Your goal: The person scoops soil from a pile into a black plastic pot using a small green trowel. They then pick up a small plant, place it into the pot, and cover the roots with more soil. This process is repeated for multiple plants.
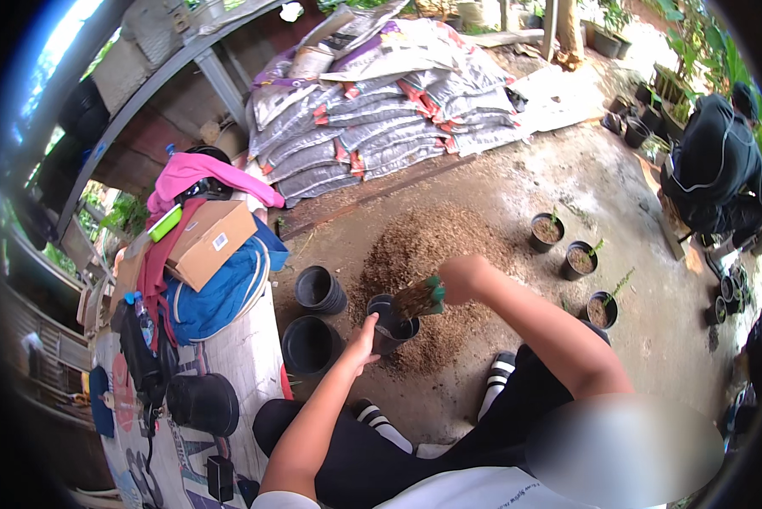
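My left hand (pixel 363 347) grips the rim of a black plastic plant pot (pixel 388 343), its thumb at the wall and fingers around the outside. In my right hand (pixel 467 280) is a green hand scoop (pixel 433 294), loaded with brown potting mix and tilted over the pot's mouth. Behind and beneath them a heap of brown potting mix (pixel 432 245) spreads on the ground. To the left stand a stack of black pots (pixel 320 289) and a wider black pot (pixel 311 343). How full the held pot is cannot be made out.
Three potted seedlings, the nearest pot (pixel 602 310) among them, stand at the right. A person (pixel 715 165) bends over farther right. Stacked sacks (pixel 381 114) rise behind the heap. A cardboard box (pixel 209 245) and cloths lie on the table (pixel 254 356) at the left.
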`<state>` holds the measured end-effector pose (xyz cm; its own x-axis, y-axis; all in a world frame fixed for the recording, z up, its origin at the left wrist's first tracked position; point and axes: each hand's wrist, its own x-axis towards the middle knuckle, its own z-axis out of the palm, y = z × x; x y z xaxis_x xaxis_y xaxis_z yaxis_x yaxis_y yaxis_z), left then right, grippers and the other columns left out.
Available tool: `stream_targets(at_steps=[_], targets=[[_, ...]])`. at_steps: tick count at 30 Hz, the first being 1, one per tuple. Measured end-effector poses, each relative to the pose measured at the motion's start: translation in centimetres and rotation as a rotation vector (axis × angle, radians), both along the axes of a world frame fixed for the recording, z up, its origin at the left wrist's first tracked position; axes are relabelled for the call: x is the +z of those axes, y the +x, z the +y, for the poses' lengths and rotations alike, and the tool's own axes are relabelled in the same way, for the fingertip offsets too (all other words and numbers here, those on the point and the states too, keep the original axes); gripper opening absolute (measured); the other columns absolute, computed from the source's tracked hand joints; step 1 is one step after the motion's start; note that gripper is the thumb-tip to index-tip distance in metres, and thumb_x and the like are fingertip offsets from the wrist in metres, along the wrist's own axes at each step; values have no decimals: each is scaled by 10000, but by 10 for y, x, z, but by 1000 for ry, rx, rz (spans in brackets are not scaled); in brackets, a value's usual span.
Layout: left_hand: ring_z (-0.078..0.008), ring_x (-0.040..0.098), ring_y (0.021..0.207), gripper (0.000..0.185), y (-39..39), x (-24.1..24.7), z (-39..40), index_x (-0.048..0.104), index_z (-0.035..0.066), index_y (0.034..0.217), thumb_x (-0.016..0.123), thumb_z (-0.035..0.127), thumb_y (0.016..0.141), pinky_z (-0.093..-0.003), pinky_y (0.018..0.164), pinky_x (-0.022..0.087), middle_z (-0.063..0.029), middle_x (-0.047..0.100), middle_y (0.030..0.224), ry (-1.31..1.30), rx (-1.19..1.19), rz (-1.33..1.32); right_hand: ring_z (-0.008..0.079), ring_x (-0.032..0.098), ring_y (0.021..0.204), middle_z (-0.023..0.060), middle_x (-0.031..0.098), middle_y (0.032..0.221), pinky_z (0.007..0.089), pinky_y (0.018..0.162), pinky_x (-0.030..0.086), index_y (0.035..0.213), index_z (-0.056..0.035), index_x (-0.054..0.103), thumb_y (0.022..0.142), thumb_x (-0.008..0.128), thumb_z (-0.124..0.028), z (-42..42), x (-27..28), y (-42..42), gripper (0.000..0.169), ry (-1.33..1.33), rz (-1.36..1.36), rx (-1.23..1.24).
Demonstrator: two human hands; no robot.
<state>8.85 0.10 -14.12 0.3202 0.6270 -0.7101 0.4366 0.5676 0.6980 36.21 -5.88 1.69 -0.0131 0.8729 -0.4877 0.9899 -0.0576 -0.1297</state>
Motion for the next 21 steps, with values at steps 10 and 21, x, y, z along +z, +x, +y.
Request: stream_targets(at_steps=[10,21], targets=[[-463,360,1355,1128,-17,98,19,194,-30,1501,469,786,771,-556,1046,387,-323,352,1461,20,156,-319,294,680,895,141,696,941,411,784,550,1052,-74,683,835,616,-101,-2,23,32,228,364,265,-229],[-219,611,902,755,-29,132,12,596,52,1120,459,728,813,-385,847,490,-118,643,949,137,211,-610,249,679,722,104,709,790,385,682,538,807,-48,722,779,606,-179,-1,-143,98,177,-403,177,-521]])
